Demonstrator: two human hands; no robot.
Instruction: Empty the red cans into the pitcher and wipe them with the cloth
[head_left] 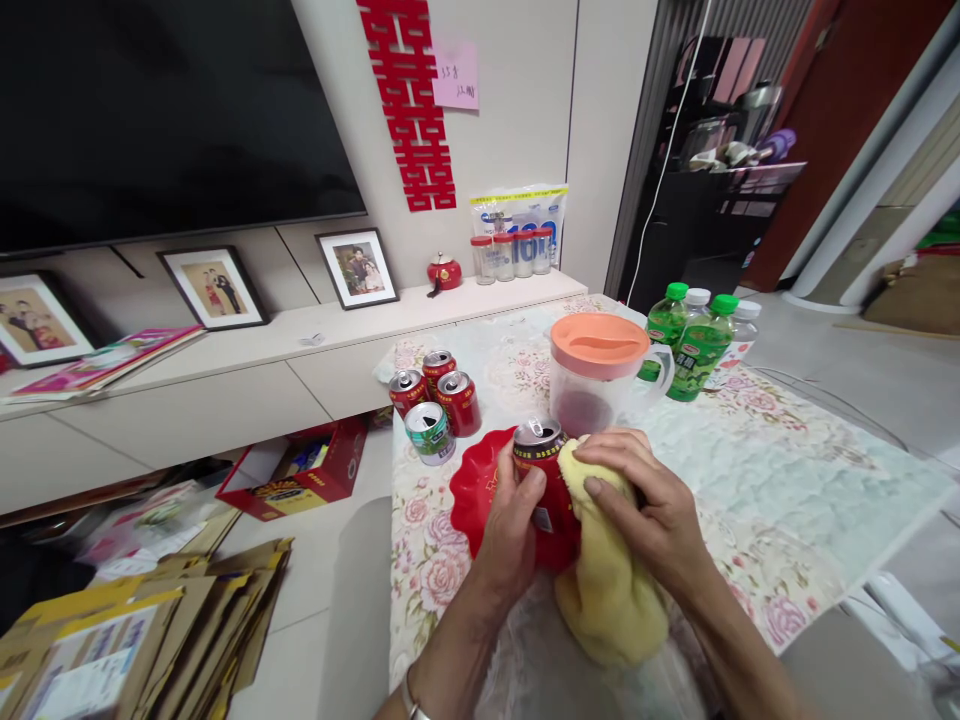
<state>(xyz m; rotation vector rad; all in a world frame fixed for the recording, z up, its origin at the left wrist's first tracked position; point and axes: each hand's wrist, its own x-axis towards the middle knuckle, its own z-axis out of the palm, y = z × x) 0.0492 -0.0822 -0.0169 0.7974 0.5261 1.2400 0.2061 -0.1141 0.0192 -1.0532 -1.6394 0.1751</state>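
Note:
My left hand (516,525) is wrapped round a red drink can (541,478) with an opened silver top, holding it upright over a red plate (472,488). My right hand (643,505) presses a yellow cloth (609,590) against the can's right side, fingers closed on the cloth. Both hands are at the near middle of a table with a floral cover (787,480).
Several more cans (433,400) stand at the table's left. A clear pitcher with an orange lid (600,370) is just behind the held can. Green bottles (694,345) stand at the far right. A low TV cabinet (225,380) and cardboard boxes (135,630) lie to the left.

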